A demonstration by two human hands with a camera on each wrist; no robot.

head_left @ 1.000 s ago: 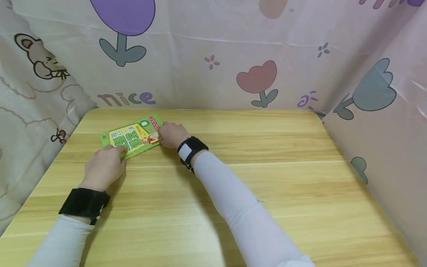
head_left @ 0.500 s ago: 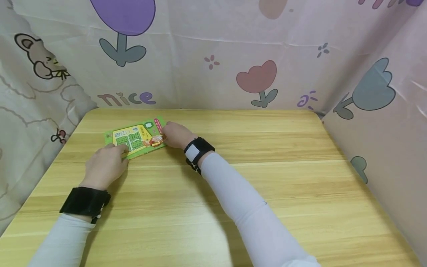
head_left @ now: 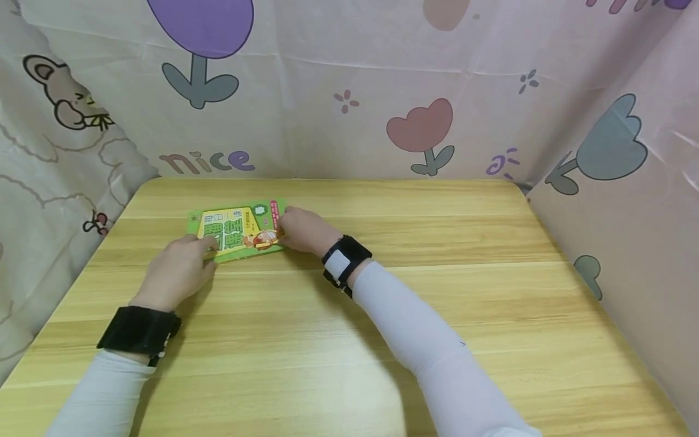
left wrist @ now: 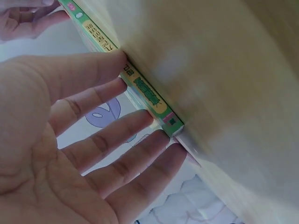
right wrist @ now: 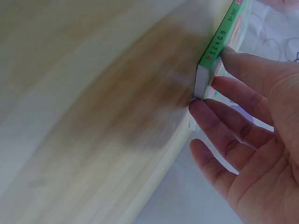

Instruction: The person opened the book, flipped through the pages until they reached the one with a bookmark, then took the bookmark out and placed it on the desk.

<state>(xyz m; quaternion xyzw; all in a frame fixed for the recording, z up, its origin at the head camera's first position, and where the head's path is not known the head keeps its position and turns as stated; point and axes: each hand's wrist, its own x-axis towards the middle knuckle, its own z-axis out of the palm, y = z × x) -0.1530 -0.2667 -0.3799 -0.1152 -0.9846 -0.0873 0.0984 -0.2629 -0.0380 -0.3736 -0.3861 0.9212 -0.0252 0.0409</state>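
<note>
A thin green and yellow book (head_left: 240, 227) with large green characters on its cover lies flat on the table, left of the middle. My left hand (head_left: 177, 270) rests on its near left corner. In the left wrist view its thumb touches the spine (left wrist: 149, 93), and its extended fingertips meet the cover. My right hand (head_left: 307, 230) grips the book's right end. In the right wrist view the thumb lies on the green spine side (right wrist: 217, 46), and bent fingers stand at the cover and the white page edge (right wrist: 201, 81).
The wooden table (head_left: 415, 291) extends to the right and toward me. A patterned cloth (head_left: 327, 91) hangs behind it, with more cloth along both sides. Black bands (head_left: 139, 331) circle both wrists.
The book has slid right and slightly toward me, turning a little clockwise. My right hand has moved right with it; my left hand has shifted slightly right, still touching it.
</note>
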